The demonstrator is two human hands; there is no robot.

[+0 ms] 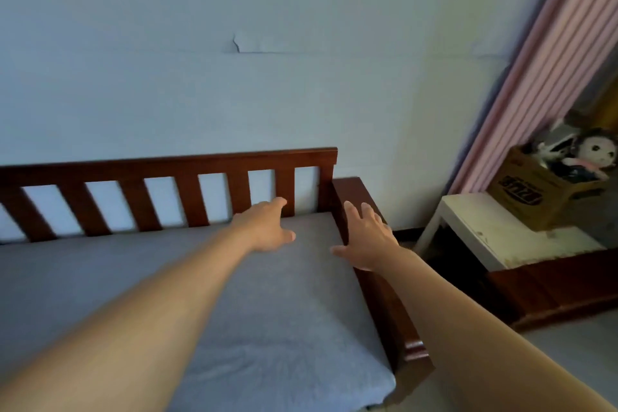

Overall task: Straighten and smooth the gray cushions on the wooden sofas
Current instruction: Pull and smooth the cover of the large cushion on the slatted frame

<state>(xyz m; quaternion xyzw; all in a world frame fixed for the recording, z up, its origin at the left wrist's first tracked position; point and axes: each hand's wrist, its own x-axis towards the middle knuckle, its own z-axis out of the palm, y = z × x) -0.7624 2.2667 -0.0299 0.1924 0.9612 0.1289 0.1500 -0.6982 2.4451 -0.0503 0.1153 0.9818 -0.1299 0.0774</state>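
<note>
Reaching with both arms toward the far right corner of the gray cushion (174, 284), the person has neither hand closed on anything. The left hand (267, 227) lies low over the cushion's back edge, fingers straight and loosely spread, tips close to the slatted backrest (167, 174); whether the palm presses the fabric cannot be told. The right hand (364, 241) is spread wide at the seam where the cushion meets the wooden armrest (378, 281), fingers pointing to 12 o'clock.

The cushion's long axis runs from 9 o'clock to 3 o'clock along the backrest, and nearly all of it lies at 7 to 9 o'clock from the 2 hands. So any smoothing stroke probably has to travel back toward 7 o'clock. The left hand is nearer the open fabric; the right is better placed for tucking the edge against the armrest. At 3 o'clock a white side table (501, 237) carries a cardboard box (531, 191).
</note>
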